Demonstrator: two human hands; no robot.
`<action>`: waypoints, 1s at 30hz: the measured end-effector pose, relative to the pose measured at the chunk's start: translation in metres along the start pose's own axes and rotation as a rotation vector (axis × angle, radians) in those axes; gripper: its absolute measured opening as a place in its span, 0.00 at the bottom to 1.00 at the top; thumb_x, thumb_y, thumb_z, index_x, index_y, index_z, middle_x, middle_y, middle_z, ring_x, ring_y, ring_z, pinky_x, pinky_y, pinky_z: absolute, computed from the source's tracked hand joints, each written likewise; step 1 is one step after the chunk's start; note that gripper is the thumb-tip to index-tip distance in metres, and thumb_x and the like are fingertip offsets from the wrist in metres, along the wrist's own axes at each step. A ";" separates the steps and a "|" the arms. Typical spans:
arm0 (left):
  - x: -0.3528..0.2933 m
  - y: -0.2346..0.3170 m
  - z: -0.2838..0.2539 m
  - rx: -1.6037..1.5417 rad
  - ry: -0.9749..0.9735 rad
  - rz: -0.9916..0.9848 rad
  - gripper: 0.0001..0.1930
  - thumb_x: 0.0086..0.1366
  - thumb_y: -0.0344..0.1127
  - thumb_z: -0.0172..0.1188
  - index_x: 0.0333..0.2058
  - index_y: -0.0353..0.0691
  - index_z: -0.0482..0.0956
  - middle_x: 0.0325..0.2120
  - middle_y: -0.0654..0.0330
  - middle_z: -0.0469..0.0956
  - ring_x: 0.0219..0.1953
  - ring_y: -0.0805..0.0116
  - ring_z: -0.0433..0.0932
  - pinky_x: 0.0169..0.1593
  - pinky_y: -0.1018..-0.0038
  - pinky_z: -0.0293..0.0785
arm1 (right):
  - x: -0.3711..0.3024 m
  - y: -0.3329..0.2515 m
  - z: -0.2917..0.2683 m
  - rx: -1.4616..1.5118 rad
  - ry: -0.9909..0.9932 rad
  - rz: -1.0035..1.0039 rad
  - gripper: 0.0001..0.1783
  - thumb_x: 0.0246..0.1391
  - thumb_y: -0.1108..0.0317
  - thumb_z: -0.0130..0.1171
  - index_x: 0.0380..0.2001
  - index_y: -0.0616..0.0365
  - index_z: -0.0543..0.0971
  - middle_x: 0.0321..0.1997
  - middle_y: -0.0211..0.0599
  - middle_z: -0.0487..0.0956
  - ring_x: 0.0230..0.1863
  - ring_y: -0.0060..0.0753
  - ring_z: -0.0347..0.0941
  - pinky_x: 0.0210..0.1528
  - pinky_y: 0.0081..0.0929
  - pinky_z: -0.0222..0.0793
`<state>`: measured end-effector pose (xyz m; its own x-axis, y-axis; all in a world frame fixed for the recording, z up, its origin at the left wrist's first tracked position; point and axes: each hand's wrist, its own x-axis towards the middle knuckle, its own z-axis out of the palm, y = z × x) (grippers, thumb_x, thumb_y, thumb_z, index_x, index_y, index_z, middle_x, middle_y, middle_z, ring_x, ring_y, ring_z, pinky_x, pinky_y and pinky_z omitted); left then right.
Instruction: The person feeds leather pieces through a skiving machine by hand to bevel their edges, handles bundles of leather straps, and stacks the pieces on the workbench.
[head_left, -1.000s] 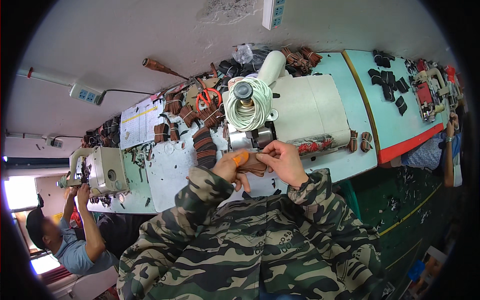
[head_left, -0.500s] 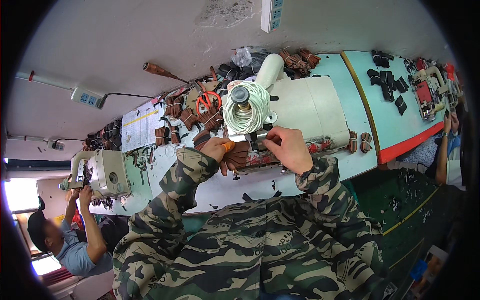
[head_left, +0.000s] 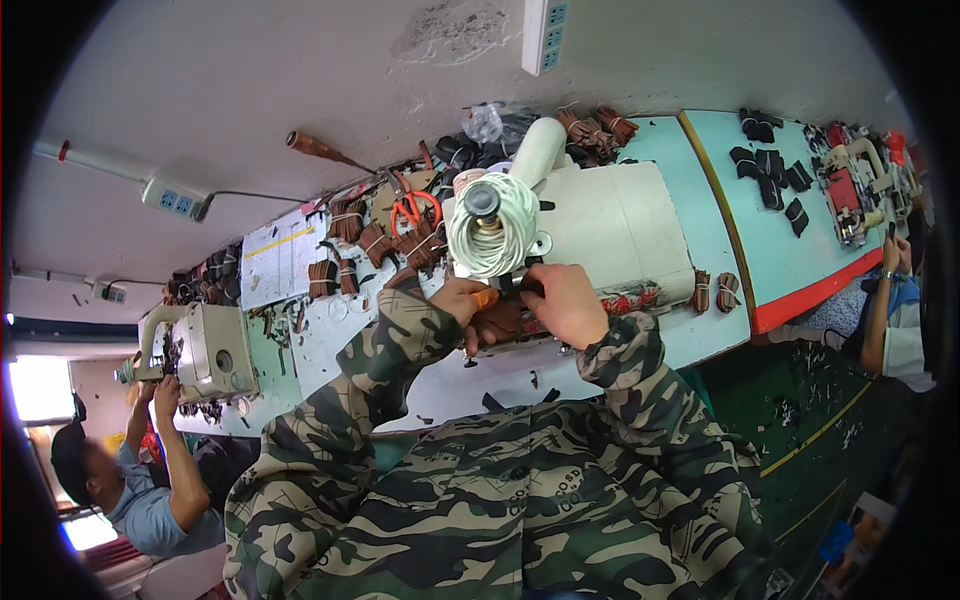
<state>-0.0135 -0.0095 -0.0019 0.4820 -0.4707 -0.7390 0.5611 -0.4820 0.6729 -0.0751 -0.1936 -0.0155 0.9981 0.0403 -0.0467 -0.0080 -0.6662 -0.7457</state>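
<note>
A cream machine (head_left: pixel 620 220) stands in front of me, with a coil of pale cord (head_left: pixel 493 240) on a spindle at its near end. Just below the coil, my left hand (head_left: pixel 458 299) is closed on a bundle of brown strips (head_left: pixel 503 322). An orange cover (head_left: pixel 485 298) wraps one of its fingers. My right hand (head_left: pixel 567 304) has its fingers curled together beside the bundle, against the front of the machine; what they pinch is hidden.
Tied brown bundles (head_left: pixel 376 243), red-handled pliers (head_left: pixel 415 213) and a screwdriver (head_left: pixel 325 150) lie left of the machine. Two small bundles (head_left: pixel 713 291) sit at its right. One person (head_left: pixel 150 470) works at a machine on the left, another (head_left: pixel 885 310) on the right.
My left hand has moved right with the brown strips, in under the cord coil. My right hand has shifted slightly left, so both hands are closer together.
</note>
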 end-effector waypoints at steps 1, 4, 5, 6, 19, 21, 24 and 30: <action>0.003 0.001 0.001 -0.008 -0.026 -0.035 0.16 0.67 0.33 0.37 0.46 0.30 0.68 0.26 0.52 0.78 0.16 0.68 0.76 0.13 0.78 0.69 | -0.002 0.004 0.000 -0.009 0.010 0.011 0.08 0.43 0.71 0.59 0.28 0.64 0.78 0.26 0.50 0.77 0.30 0.54 0.74 0.35 0.41 0.70; -0.002 0.001 -0.007 -0.006 -0.031 -0.088 0.16 0.67 0.36 0.37 0.45 0.36 0.70 0.22 0.55 0.79 0.11 0.71 0.73 0.11 0.82 0.62 | -0.010 0.011 -0.004 0.243 0.229 0.024 0.09 0.43 0.70 0.60 0.30 0.61 0.79 0.26 0.45 0.78 0.30 0.50 0.74 0.34 0.40 0.69; -0.002 -0.002 -0.012 -0.007 -0.084 -0.099 0.15 0.67 0.37 0.37 0.44 0.38 0.71 0.21 0.56 0.79 0.09 0.72 0.72 0.11 0.83 0.60 | -0.012 0.017 -0.011 0.237 0.237 0.026 0.09 0.43 0.70 0.60 0.30 0.61 0.79 0.26 0.45 0.78 0.30 0.50 0.74 0.34 0.40 0.69; -0.003 -0.003 -0.015 -0.010 -0.078 -0.103 0.15 0.68 0.38 0.39 0.41 0.37 0.72 0.22 0.56 0.79 0.10 0.72 0.73 0.10 0.82 0.61 | -0.013 0.026 -0.020 0.017 0.434 -0.064 0.10 0.42 0.71 0.61 0.31 0.61 0.79 0.29 0.43 0.78 0.32 0.46 0.74 0.35 0.36 0.69; -0.015 -0.015 -0.003 0.003 -0.221 -0.022 0.14 0.68 0.40 0.41 0.40 0.34 0.70 0.23 0.52 0.79 0.13 0.66 0.77 0.10 0.82 0.66 | -0.039 0.004 0.025 0.700 0.002 0.302 0.09 0.48 0.70 0.61 0.33 0.64 0.78 0.24 0.40 0.79 0.22 0.24 0.74 0.25 0.22 0.68; -0.015 -0.012 -0.004 0.085 0.021 0.053 0.14 0.68 0.38 0.41 0.40 0.33 0.71 0.25 0.52 0.79 0.13 0.67 0.76 0.10 0.80 0.67 | -0.034 0.004 0.021 0.346 0.071 0.070 0.10 0.48 0.70 0.60 0.33 0.65 0.78 0.23 0.40 0.79 0.21 0.24 0.74 0.25 0.21 0.68; -0.007 -0.024 -0.013 0.007 0.091 0.063 0.14 0.67 0.35 0.39 0.41 0.32 0.71 0.25 0.51 0.78 0.12 0.68 0.75 0.10 0.79 0.69 | -0.026 -0.004 0.006 0.375 0.120 0.093 0.10 0.46 0.68 0.59 0.31 0.64 0.77 0.24 0.48 0.77 0.26 0.47 0.75 0.29 0.34 0.70; 0.002 0.010 0.007 -0.014 -0.004 -0.126 0.15 0.67 0.33 0.37 0.46 0.36 0.70 0.25 0.55 0.79 0.13 0.67 0.76 0.12 0.80 0.68 | -0.010 0.000 0.007 -0.006 0.113 -0.029 0.10 0.44 0.68 0.59 0.29 0.63 0.76 0.23 0.48 0.76 0.28 0.51 0.73 0.31 0.39 0.68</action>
<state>-0.0119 -0.0207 0.0041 0.4046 -0.4102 -0.8173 0.6260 -0.5273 0.5746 -0.0855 -0.1888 -0.0193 0.9984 -0.0241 0.0507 0.0214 -0.6707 -0.7414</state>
